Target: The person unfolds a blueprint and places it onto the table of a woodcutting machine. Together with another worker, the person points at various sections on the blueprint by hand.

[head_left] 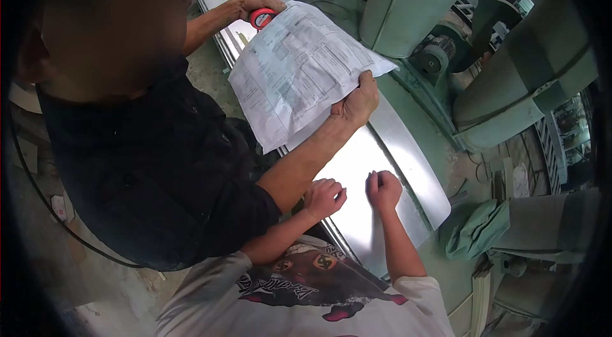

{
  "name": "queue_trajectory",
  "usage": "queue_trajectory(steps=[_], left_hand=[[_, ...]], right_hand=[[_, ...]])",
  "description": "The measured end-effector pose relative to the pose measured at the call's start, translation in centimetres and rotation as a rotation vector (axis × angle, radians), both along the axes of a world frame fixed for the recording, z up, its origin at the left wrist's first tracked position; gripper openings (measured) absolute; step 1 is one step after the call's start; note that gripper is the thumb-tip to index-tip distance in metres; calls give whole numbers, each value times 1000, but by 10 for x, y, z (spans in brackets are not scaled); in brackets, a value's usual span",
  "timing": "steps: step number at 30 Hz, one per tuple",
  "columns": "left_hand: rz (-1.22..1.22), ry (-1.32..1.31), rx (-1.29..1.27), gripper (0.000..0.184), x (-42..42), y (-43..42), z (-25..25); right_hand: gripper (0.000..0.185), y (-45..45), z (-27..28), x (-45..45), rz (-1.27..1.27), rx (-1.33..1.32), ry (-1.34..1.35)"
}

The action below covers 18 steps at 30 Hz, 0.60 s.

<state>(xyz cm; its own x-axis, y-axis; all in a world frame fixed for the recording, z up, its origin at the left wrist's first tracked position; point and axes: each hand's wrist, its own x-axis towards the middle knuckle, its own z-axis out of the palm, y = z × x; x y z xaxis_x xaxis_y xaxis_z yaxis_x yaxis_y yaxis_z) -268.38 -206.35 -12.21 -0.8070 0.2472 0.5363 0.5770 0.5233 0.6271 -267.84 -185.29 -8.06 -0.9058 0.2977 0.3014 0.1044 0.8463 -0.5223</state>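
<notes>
My left hand is loosely curled at the near edge of a long, shiny metal panel. Nothing shows between its fingers. Over the same panel, my right hand is closed in a loose fist, and no object shows in it. Just beyond my hands, a person in a dark shirt holds up large printed paper sheets with both hands. A red tape measure shows at that person's far hand, beside the paper's upper edge.
Machinery with large pale, bag-like cylinders and a motor stands beyond the panel. A crumpled green bag lies to the right. The person stands close on my left. A dark cable curves along the floor behind them.
</notes>
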Motion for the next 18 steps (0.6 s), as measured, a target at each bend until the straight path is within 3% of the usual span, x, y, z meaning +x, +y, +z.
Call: queue_trajectory(steps=[18], left_hand=[[17, -2, -44, 24, -2, -3, 25]], right_hand=[[33, 1, 14, -2, 5, -4, 17]])
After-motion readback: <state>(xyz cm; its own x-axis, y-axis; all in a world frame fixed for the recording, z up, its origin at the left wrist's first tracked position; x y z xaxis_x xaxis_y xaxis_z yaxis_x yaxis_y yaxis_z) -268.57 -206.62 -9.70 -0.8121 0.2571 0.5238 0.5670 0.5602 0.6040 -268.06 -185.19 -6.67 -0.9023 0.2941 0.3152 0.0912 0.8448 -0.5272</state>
